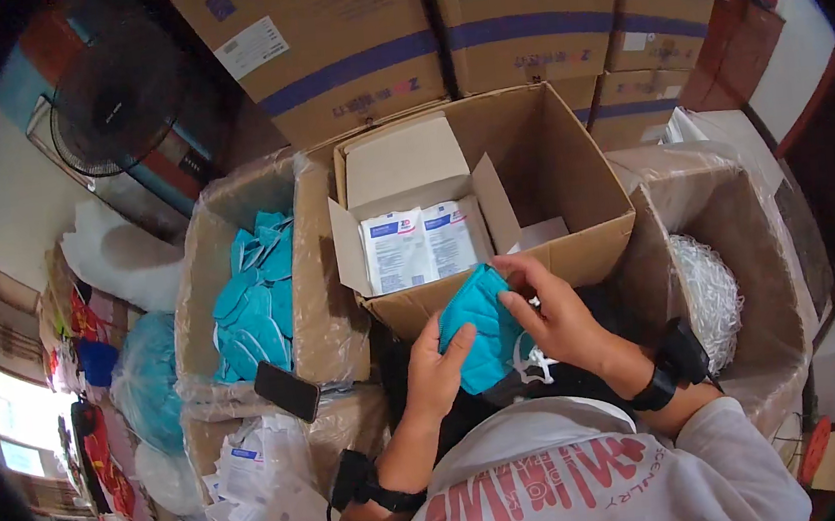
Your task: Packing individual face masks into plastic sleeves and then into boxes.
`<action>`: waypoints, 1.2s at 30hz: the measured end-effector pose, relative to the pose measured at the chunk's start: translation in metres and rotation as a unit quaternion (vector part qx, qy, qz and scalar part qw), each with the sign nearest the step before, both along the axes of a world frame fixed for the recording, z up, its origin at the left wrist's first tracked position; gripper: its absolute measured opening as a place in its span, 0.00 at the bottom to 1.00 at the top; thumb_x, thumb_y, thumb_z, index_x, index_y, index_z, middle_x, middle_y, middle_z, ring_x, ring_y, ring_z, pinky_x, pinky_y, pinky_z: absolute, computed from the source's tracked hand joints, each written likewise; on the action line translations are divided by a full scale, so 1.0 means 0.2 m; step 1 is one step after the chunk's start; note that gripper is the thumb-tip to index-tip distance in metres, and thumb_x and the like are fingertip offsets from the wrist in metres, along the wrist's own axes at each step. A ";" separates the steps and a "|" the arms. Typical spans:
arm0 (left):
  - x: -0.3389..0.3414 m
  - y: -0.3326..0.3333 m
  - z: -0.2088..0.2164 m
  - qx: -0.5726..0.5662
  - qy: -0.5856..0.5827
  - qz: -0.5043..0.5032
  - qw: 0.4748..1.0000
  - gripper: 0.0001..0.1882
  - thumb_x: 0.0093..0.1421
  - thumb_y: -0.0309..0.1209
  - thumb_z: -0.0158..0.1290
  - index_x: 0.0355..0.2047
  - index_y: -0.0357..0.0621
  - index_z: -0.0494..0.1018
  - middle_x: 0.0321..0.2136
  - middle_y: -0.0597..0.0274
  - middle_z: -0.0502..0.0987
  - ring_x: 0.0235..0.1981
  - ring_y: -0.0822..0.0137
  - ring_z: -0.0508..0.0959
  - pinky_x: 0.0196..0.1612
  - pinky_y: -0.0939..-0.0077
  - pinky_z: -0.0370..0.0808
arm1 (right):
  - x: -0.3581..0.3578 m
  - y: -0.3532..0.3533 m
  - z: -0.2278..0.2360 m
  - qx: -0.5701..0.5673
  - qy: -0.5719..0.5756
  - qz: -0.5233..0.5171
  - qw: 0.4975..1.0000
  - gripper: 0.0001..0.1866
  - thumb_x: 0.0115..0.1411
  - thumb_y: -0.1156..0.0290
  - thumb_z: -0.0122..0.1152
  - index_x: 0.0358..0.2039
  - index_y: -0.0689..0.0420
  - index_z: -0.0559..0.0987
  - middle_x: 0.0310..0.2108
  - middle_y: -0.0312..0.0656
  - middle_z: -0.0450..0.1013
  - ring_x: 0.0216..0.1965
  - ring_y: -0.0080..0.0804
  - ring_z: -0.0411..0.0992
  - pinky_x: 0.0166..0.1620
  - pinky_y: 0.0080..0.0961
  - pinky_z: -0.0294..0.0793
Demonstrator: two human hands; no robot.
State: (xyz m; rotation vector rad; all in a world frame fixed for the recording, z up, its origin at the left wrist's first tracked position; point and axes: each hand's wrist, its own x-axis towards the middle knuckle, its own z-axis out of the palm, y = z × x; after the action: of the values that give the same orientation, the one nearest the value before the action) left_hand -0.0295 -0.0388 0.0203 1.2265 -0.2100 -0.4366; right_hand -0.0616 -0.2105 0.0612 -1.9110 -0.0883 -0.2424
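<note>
A teal face mask [479, 325] is held in front of my body between both hands. My left hand [435, 371] grips its left edge, thumb on top. My right hand [555, 310] pinches its upper right side between thumb and fingers. White straps [536, 362] hang beside the mask below my right hand. Just beyond my hands, a small open carton [405, 156] sits in the mouth of a larger cardboard box [589, 219]. White printed packets [426, 248] stand in two rows inside the small carton.
At left, a plastic-lined box [326, 269] holds many teal masks [253, 301]; a phone [287, 391] rests at its near edge. Below it lie white packets [247, 468]. A right-hand box [771, 297] contains white straps [708, 303]. Stacked cartons [345, 26] and a fan [111, 109] stand behind.
</note>
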 end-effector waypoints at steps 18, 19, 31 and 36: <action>0.17 -0.08 0.28 0.344 -0.455 0.032 0.821 0.14 0.56 0.32 0.47 0.43 0.43 0.70 0.40 0.52 0.73 0.45 0.53 0.70 0.48 0.67 0.66 | 0.07 -0.03 -0.04 -0.128 0.007 0.062 0.990 0.16 0.56 0.66 0.51 0.44 0.58 0.68 0.27 0.54 0.71 0.30 0.49 0.71 0.32 0.35 0.68; 0.17 -0.12 0.32 0.367 -0.479 0.009 0.797 0.14 0.57 0.32 0.45 0.43 0.43 0.70 0.40 0.52 0.73 0.44 0.54 0.71 0.48 0.67 0.66 | 0.08 -0.02 -0.05 -0.133 -0.018 0.059 0.989 0.16 0.56 0.66 0.51 0.44 0.59 0.68 0.28 0.54 0.70 0.31 0.49 0.71 0.33 0.35 0.68; 0.30 -0.23 0.31 0.486 -0.459 0.051 0.742 0.14 0.57 0.42 0.45 0.25 0.47 0.73 0.20 0.56 0.74 0.25 0.54 0.74 0.26 0.60 0.69 | 0.06 0.11 -0.12 0.212 0.079 0.149 0.963 0.21 0.55 0.73 0.53 0.49 0.63 0.61 0.38 0.39 0.67 0.40 0.22 0.65 0.44 0.23 0.65; 0.40 -0.14 0.30 0.445 -0.484 0.135 0.742 0.13 0.56 0.41 0.47 0.25 0.46 0.73 0.20 0.56 0.73 0.25 0.53 0.74 0.27 0.60 0.69 | 0.10 0.06 -0.20 0.182 0.134 0.213 0.951 0.13 0.58 0.74 0.49 0.43 0.62 0.66 0.34 0.36 0.68 0.36 0.21 0.66 0.41 0.17 0.65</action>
State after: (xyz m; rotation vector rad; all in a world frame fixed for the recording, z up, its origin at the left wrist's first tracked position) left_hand 0.0507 -0.0665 0.0807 2.3354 -0.7572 0.4980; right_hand -0.0414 -0.1982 0.0208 -1.4959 -0.2529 0.2770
